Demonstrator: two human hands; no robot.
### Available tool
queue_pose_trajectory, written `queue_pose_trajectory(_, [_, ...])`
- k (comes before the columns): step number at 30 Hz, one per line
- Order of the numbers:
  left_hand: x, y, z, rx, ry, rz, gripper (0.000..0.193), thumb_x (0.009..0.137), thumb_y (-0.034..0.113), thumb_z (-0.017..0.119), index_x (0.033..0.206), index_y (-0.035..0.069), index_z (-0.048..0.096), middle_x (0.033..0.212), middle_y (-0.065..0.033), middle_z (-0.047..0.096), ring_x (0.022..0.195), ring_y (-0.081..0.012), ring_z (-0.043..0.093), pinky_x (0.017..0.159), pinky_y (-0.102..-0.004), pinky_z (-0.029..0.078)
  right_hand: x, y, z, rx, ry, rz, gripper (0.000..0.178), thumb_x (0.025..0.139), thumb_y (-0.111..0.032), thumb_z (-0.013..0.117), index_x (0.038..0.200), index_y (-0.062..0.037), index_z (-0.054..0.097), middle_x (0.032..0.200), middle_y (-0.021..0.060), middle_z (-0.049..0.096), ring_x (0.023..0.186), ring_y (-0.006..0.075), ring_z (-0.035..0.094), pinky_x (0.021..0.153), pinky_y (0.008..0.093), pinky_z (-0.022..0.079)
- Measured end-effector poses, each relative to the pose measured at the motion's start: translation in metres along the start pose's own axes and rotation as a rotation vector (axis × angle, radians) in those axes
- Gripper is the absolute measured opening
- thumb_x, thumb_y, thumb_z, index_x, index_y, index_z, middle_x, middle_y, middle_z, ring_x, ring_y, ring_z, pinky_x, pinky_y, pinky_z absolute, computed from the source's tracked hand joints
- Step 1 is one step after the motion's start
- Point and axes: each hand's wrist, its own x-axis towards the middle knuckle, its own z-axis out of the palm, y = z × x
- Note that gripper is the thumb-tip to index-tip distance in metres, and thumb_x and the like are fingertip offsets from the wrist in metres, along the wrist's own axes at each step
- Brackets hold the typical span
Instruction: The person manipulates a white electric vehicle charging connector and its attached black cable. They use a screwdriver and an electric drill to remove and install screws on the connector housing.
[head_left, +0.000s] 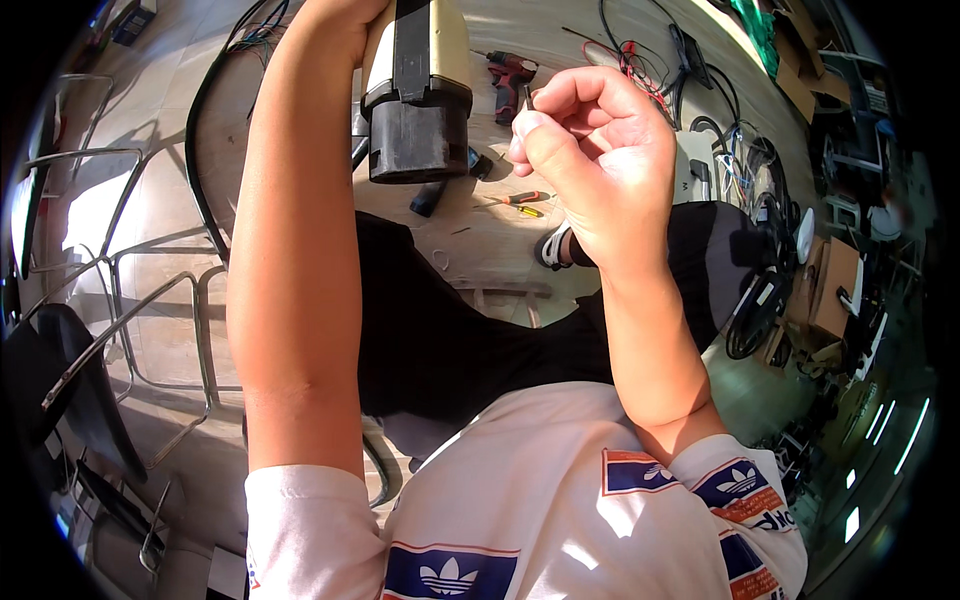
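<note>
My left hand (345, 18) is at the top edge, its fingers mostly out of sight. It holds a bulky cream-and-black plastic housing (418, 100), which hangs with its blocky black end toward me. To the right of that, my right hand (600, 150) is raised, palm partly turned up and fingers curled. Between its thumb and forefinger is a small thin dark piece (528, 97), which looks like a screw. The two hands are apart, and the small piece does not touch the housing.
On the floor ahead lie a red-and-black cordless drill (508, 82), an orange-handled screwdriver (525, 198) and a smaller yellow one (529, 212). Metal-framed chairs (160, 290) stand at the left. Cables (765, 200) and an open cardboard box (830, 290) are at the right.
</note>
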Motion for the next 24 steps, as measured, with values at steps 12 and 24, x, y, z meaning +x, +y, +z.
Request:
queue_pose_trajectory(12, [0.002, -0.003, 0.008, 0.012, 0.017, -0.021, 0.019, 0.092, 0.026, 0.069, 0.087, 0.007, 0.066, 0.073, -0.0049, 0.066, 0.057, -0.0186, 0.061, 0.057, -0.0321, 0.053, -0.009, -0.007, -0.014, 0.319, -0.221, 0.016, 0.035, 0.098, 0.002, 0.06, 0.133, 0.0041, 0.06, 0.103, 0.0143, 0.071, 0.091, 0.023, 0.072, 0.082, 0.0334, 0.06])
queue_pose_trajectory(24, [0.003, -0.004, 0.003, -0.003, 0.005, -0.008, 0.02, 0.092, 0.026, 0.067, 0.091, 0.006, 0.068, 0.074, -0.0065, 0.066, 0.058, -0.0195, 0.062, 0.057, -0.0324, 0.053, -0.014, -0.014, -0.009, 0.298, -0.162, 0.121, 0.034, 0.099, -0.002, 0.06, 0.133, 0.0032, 0.06, 0.108, 0.0182, 0.073, 0.099, 0.0319, 0.073, 0.085, 0.0392, 0.063])
